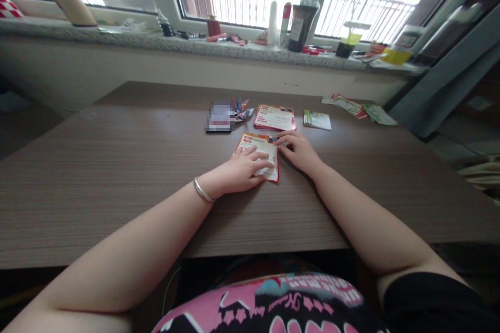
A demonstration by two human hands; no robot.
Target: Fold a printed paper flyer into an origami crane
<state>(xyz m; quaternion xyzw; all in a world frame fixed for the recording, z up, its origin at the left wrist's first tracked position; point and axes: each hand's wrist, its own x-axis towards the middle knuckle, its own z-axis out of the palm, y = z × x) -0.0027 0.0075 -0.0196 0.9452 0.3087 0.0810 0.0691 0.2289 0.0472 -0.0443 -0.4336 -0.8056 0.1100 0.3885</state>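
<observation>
A printed paper packet [250, 142] with red and orange edges lies flat on the brown table [156, 208] in front of me. My left hand [247, 169] rests over it with fingers spread, covering much of its print. At the packet's upper right corner, my right hand [299, 152] touches the edge with fingertips, the fingers bent but apart. Just beyond is a stack of similar red-edged packets [275, 117]. Right of that stack sits a smaller pile of green and white packets [317, 120].
A blurred-out dark device [220, 117] lies beside a crumpled colourful wrapper [243, 113]. More green and red packets [351, 107] lie at the table's far right. Behind, the window sill [234, 49] carries bottles, a dark cup [301, 26] and small items.
</observation>
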